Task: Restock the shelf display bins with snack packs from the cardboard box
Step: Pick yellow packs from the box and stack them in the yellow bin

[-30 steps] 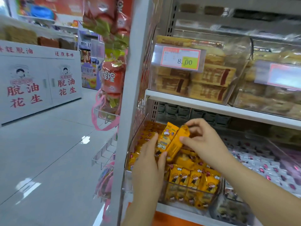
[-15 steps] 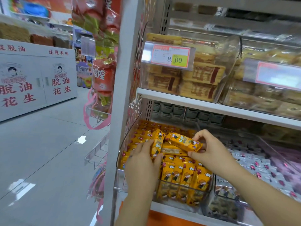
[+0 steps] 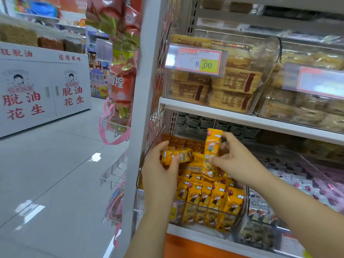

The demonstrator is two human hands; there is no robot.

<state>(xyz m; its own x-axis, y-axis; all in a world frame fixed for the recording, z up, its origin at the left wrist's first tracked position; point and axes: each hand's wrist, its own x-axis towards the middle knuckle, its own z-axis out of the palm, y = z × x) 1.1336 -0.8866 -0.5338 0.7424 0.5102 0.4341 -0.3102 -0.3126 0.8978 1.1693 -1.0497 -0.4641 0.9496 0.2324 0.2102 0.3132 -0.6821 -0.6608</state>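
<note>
Pinching an orange snack pack (image 3: 212, 151) upright in my right grip (image 3: 240, 164), long axis vertical just above the standing rows in the clear bin (image 3: 246, 202), I am judging it should drop straight down, while my left grip (image 3: 160, 174) is clasping a second pack (image 3: 176, 156) crosswise.

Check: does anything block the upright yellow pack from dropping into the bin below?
Nothing visible. The right hand holds the upright pack over the open-topped bin; the left hand grips a sideways pack to its left, apart.

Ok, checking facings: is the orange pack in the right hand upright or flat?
Upright: the right hand pinches the orange pack standing on end, long side vertical.
</note>
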